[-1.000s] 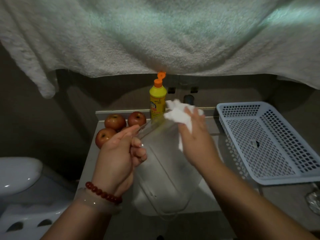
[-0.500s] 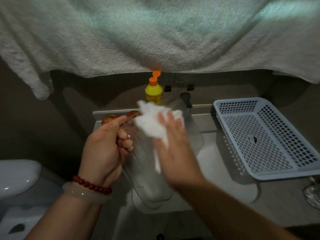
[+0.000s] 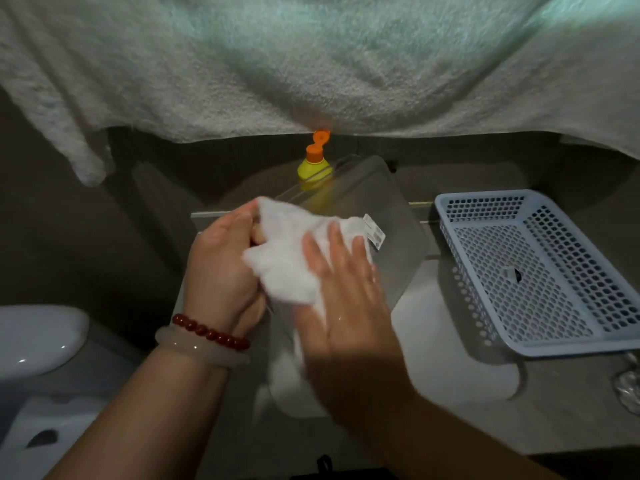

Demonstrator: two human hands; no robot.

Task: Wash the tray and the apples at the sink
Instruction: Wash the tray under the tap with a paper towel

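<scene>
Both of your hands are on the work, over the near middle of the counter (image 3: 485,420). Your left hand (image 3: 221,268) grips the left edge of the clear tray (image 3: 374,209), its fingers curled round the rim — a red bead bracelet (image 3: 211,332) and a pale bangle (image 3: 194,348) sit on that wrist. Your right hand (image 3: 343,292) lies flat, fingers straight and a little spread, pressing a white cloth (image 3: 284,261) against the tray's face. The tray is held up off the counter, tilted, its far end higher than its near end; a small label (image 3: 374,232) shows on it just past your right fingertips.

To the left, near, you can see part of a white toilet (image 3: 34,337). To the right, a pale blue perforated basket (image 3: 533,268) rests on the counter, just beside the tray but apart from it. Farther back, a yellow bottle (image 3: 313,168) with an open orange flip cap stands behind the tray, partly seen through it. Across the far top hangs a white towel (image 3: 311,64) — its lower edge comes down to the bottle's cap.
</scene>
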